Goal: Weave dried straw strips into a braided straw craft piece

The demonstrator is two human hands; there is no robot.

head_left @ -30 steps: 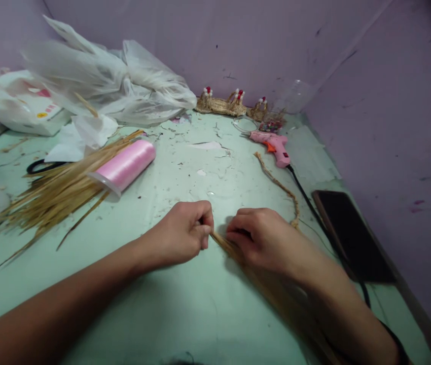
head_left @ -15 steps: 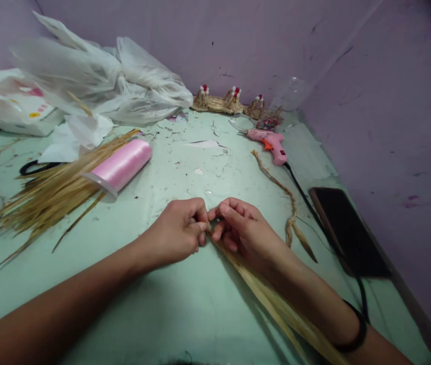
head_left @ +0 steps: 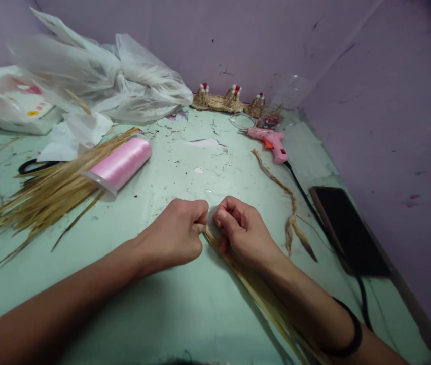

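Note:
In the middle of the head view, my left hand [head_left: 179, 228] is closed in a fist around the end of a bundle of long straw-coloured dried leaf strips [head_left: 251, 289]. The strips run from that fist down to the lower right, passing under my right wrist. Just to the right, my right hand [head_left: 240, 225] is closed in a pinch, thumb against the curled fingers. Whatever lies in that pinch is too small to make out. A small gap separates the two hands. A black band circles my right forearm.
Left lie a pink ribbon spool [head_left: 122, 165] and more dried strips [head_left: 51, 200], with plastic bags [head_left: 124, 83] behind. Right are a braided strip [head_left: 286, 190], a pink glue gun [head_left: 271, 142] with its cord, and a phone [head_left: 348, 228]. Beaded woven pieces [head_left: 217, 103] line the back wall.
My right hand's fingers have curled in tighter, and the hand has drawn slightly away from the left one. My left fist has turned a little, hiding its fingertips.

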